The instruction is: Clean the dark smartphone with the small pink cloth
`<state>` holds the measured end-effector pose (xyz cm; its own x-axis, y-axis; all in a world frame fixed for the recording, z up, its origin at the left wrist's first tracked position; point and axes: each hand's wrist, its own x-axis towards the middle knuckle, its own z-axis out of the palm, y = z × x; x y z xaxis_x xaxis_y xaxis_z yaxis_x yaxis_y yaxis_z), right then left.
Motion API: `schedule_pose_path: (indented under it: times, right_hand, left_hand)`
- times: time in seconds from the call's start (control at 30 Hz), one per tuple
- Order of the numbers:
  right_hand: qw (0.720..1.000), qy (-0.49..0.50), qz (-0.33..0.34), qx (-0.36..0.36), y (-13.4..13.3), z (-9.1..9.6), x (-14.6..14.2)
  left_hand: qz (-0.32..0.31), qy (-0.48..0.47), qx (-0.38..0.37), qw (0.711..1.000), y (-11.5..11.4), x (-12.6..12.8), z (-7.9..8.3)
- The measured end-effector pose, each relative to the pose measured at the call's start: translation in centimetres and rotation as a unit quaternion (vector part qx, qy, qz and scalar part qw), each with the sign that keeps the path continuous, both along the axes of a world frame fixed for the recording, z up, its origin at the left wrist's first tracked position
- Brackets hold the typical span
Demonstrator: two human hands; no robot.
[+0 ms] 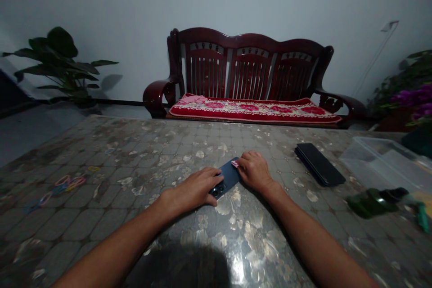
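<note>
A dark blue smartphone (pixel 230 175) lies back side up on the patterned table, tilted across it, with its camera lenses at the near left end. My left hand (pixel 199 185) grips that end, the thumb on the near edge and the fingers on the far edge. At the phone's far right end is my right hand (pixel 254 168), its fingers closed over a small pink-and-white cloth (pixel 234 163) pressed to the phone's back. Most of the cloth is hidden under the fingers.
To the right lie a black wallet-like case (pixel 319 164), a green bottle (pixel 373 202) with a black top and a clear plastic box (pixel 378 157). Several coloured bands (pixel 69 183) are scattered at left. Beyond the table (pixel 135 216) stands a wooden bench (pixel 249 67).
</note>
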<state>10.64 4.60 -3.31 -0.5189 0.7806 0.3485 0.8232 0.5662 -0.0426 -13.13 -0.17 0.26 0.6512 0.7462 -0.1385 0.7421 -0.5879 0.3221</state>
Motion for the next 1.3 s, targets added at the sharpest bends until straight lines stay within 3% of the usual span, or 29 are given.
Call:
schedule_pose_path:
  times: [0.1, 0.33, 0.47, 0.63, 0.9, 1.17, 1.3]
  right_hand:
    - [1.0, -0.001, 0.005, 0.007, 0.4, -0.2, 0.0]
    - [0.997, 0.007, -0.071, 0.031, 1.9, -0.8, 0.0]
    - [0.999, -0.002, -0.046, 0.023, 1.6, -0.7, -0.3]
    - [0.999, -0.012, 0.043, 0.008, 0.9, -0.1, -0.8]
    - [0.998, -0.001, -0.047, 0.04, 2.2, -0.7, -0.9]
    - [1.0, -0.003, 0.025, 0.019, 0.9, -0.4, -1.3]
    - [0.999, 0.002, 0.018, 0.026, 0.9, -0.5, -1.3]
  left_hand:
    - [-0.002, -0.006, 0.004, 1.0, 0.2, 0.0, -0.2]
    - [0.003, 0.012, 0.019, 1.0, 0.3, 0.6, -0.8]
    - [0.011, 0.02, 0.034, 0.999, 0.0, 1.2, -0.9]
    - [0.009, 0.022, 0.037, 0.999, 0.0, 1.3, -0.9]
    - [0.009, 0.008, 0.051, 0.999, 0.0, 1.2, -1.5]
    - [0.002, 0.007, 0.055, 0.998, -0.2, 1.3, -1.3]
    - [0.008, 0.011, 0.058, 0.998, -0.2, 1.4, -1.2]
